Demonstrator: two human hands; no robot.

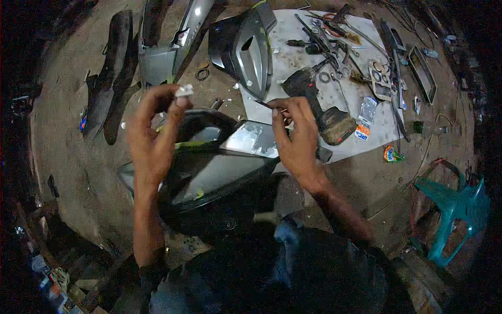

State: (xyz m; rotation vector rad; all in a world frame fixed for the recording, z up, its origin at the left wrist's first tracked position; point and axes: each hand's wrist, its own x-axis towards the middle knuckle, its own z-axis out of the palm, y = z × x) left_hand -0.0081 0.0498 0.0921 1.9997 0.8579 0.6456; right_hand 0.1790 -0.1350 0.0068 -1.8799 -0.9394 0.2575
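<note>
My left hand point(154, 131) is raised over the left part of a dark grey fairing panel point(214, 178), pinching a small white scrap point(184, 90) between thumb and fingertips. My right hand point(295, 136) is closed on a thin dark tool point(273, 104), perhaps a blade; its exact shape is unclear. Below and between my hands, the panel carries a pale, patchy silver area point(250, 138) and some yellow-green marks. A black cordless power tool point(334, 123) lies just right of my right hand.
A white sheet point(293, 26) bears pliers, wrenches point(334, 47) and small packets point(368, 110). More dark panels point(110, 73) lie behind on the floor. A teal body part point(455, 214) lies at the right, a narrow frame point(421, 73) at the back right.
</note>
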